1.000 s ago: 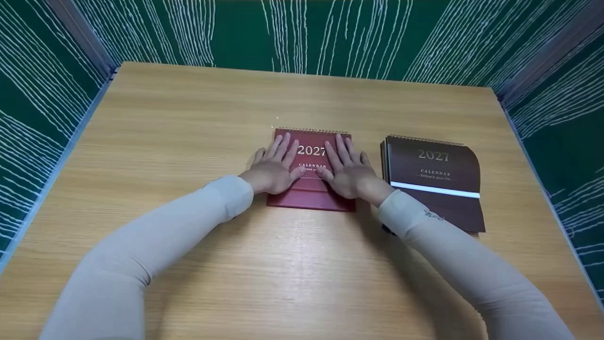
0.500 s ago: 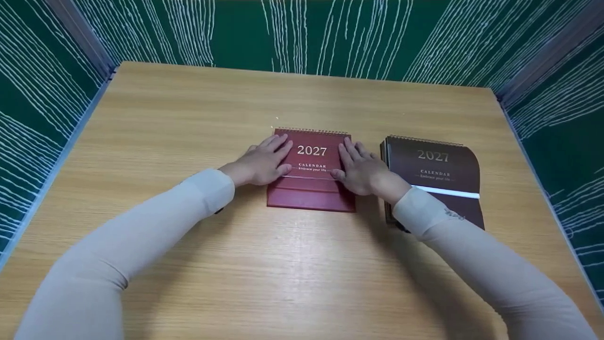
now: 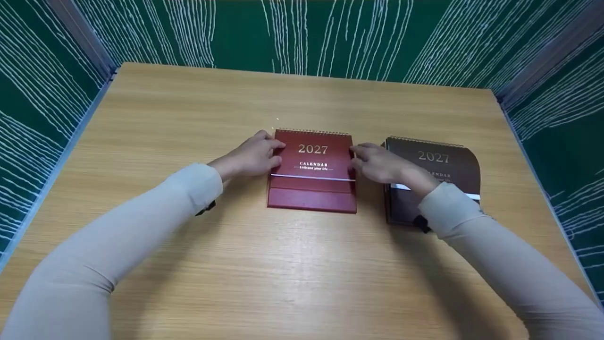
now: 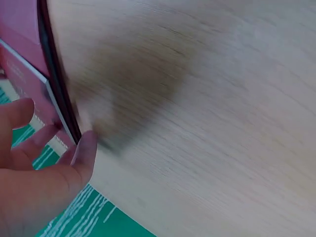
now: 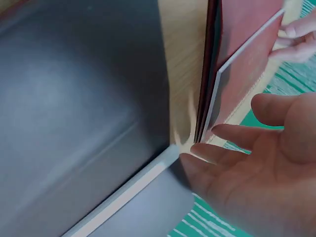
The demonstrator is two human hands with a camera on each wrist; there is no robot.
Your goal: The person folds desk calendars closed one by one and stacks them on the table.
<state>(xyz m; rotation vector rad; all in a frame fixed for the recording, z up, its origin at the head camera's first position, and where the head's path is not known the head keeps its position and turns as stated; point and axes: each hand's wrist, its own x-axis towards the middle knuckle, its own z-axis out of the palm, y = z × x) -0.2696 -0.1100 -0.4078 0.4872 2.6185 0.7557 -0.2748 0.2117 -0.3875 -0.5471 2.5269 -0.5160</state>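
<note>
A red 2027 desk calendar point(image 3: 313, 160) lies flat, its spiral binding at the far edge. My left hand point(image 3: 252, 155) is at its left edge, fingertips touching the cover and the side. In the left wrist view, the fingers point(image 4: 86, 148) bend loosely along the edge without closing round it. My right hand point(image 3: 380, 164) has its fingertips at the calendar's right edge; in the right wrist view they are relaxed and barely meet that edge. Beneath the right wrist is a dark brown 2027 calendar point(image 3: 401, 208), partly hidden by the hand and sleeve.
Both calendars lie on a wooden table point(image 3: 302, 274), with a narrow gap between them. The brown calendar's cover curls up at its right side, and a pale band crosses it. Green walls point(image 3: 240, 33) with white streaks rise behind and beside the table.
Both hands lay flat on the red cover, then slid apart to its left and right edges, uncovering the printed title. The right forearm now covers more of the brown calendar.
</note>
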